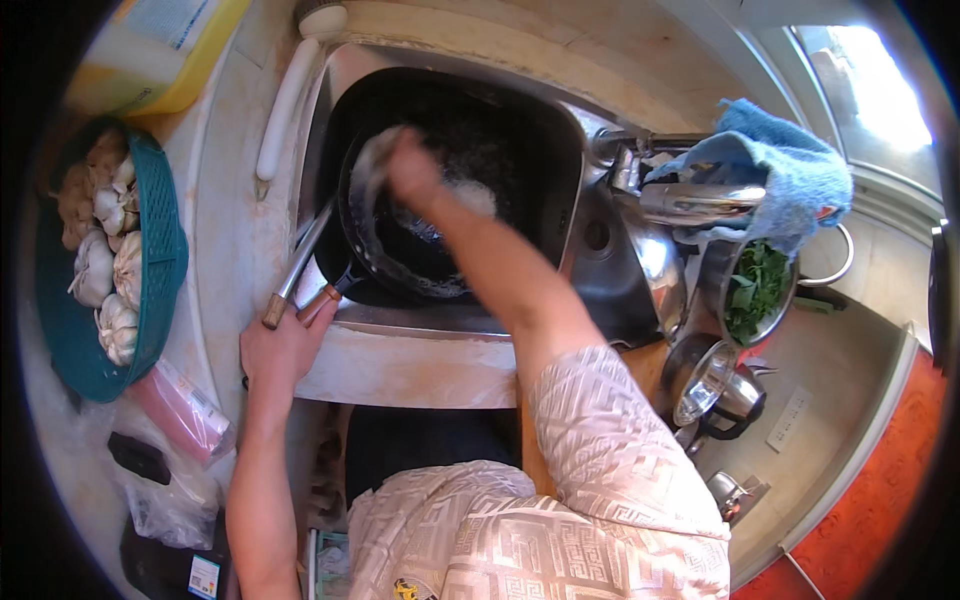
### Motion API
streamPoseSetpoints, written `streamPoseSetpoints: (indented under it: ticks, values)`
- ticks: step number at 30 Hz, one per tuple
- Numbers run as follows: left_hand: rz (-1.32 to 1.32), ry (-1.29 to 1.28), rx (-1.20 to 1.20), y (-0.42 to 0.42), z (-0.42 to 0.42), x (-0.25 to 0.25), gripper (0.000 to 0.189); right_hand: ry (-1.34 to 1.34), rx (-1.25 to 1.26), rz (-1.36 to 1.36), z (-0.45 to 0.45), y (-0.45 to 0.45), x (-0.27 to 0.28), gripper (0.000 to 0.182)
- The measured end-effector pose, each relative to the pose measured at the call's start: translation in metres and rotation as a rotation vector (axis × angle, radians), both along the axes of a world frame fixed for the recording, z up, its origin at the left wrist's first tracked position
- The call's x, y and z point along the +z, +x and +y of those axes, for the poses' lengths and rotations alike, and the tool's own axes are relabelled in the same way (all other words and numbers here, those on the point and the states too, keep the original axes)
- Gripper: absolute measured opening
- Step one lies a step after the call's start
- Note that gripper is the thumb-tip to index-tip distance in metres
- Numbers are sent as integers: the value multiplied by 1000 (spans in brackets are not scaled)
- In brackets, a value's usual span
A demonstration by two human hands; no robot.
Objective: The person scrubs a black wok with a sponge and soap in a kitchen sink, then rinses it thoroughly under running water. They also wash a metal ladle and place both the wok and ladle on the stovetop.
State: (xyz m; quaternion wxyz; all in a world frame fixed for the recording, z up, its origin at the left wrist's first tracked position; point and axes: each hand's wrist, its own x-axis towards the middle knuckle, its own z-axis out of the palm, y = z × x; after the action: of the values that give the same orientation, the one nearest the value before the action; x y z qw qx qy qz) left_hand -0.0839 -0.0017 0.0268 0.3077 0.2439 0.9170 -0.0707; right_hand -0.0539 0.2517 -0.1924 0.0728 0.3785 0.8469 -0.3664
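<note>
A dark pan lies tilted inside the sink, with soapy water and white foam in it. My left hand grips the brown pan handle at the sink's front left corner. Close beside that hand, a metal handle with a wooden end rests across the sink's left edge; what it belongs to is hidden. My right hand reaches down into the pan, blurred by motion. A whitish smear shows beside its fingers, and whether it is foam or something held cannot be made out.
A chrome faucet draped with a blue cloth stands right of the sink. Behind it are a pot of leafy greens, a metal bowl and a kettle. A teal basket of garlic bulbs sits left.
</note>
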Motion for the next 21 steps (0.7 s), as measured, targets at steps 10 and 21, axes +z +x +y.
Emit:
streamPoseSetpoints:
  ticks: [10,21]
  values:
    - [-41,-51,40,0,-4,-1,63,38,426,-339,-64,113,-4,29]
    - [-99,-88,46,-1,-3,1,66,304,607,-613,50,121,10,46]
